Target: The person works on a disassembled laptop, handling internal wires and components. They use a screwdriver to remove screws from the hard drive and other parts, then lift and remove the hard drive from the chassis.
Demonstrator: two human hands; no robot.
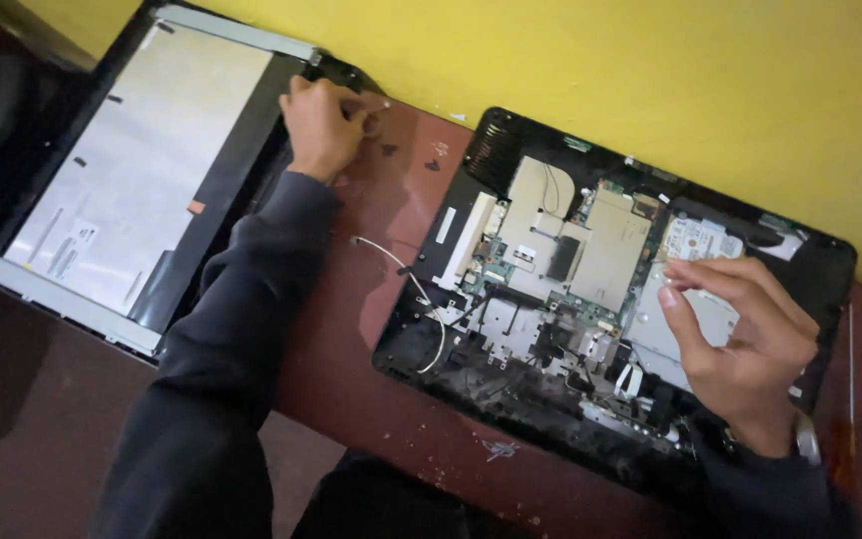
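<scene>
Computer chassis (pixel 551 299), back removed, flat on red table (pixel 371 399) against yellow wall. Right hand (pixel 750 349) half-curled over silver drive (pixel 695 299); left hand (pixel 323 125) closed, apparently pinching something small beside detached panel (pixel 132 170). Best kept: light fingers, loose white cable (pixel 421 299) untouched.

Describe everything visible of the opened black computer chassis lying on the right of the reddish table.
The opened black plastic computer chassis lies flat on the reddish-brown table, its back cover off. Inside show silver metal shields, a green circuit board, a silver drive and loose cables; a white cable trails over its left edge onto the table. A vent grille sits at its top-left corner. The right hand hovers over its right part, fingers at the drive area. The left hand is away from it.
</scene>
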